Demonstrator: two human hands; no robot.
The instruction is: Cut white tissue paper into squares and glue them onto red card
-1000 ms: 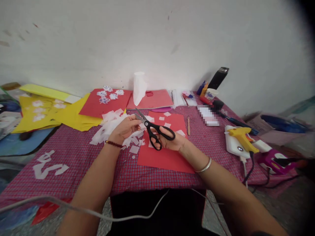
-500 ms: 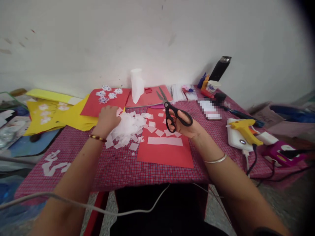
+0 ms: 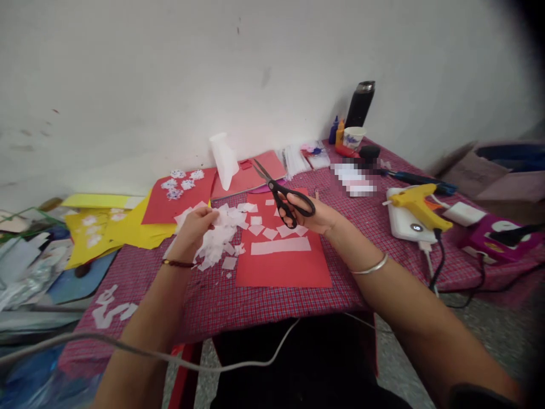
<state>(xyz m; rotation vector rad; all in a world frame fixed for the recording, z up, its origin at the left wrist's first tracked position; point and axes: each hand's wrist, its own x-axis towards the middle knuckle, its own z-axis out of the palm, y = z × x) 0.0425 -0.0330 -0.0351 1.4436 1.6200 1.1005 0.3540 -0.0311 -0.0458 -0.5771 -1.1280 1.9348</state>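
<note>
My right hand (image 3: 313,215) holds a pair of black-handled scissors (image 3: 284,196) with fingers through the loops. The blades are slightly apart, pointing up and left above the red sheet. Over the left side of a pile of thin white paper pieces (image 3: 219,241), my left hand (image 3: 196,226) has its fingertips pinched together, with a pale bit of white paper showing at them. A long white paper strip (image 3: 281,245) lies across the red sheet (image 3: 283,272), and several small white squares are scattered above it.
White cut-out scraps (image 3: 108,307) lie at the left. Behind are paper flowers (image 3: 174,184) on red card, yellow sheets (image 3: 136,227) and a white roll (image 3: 224,162). A yellow glue gun (image 3: 419,207) rests on a white power bank at right. A pale cable (image 3: 170,358) crosses the foreground.
My right hand lifted the scissors from near my left hand, uncovering the white strip. My left hand moved left to the pile's far edge, then slightly back over it. The view shifted somewhat.
</note>
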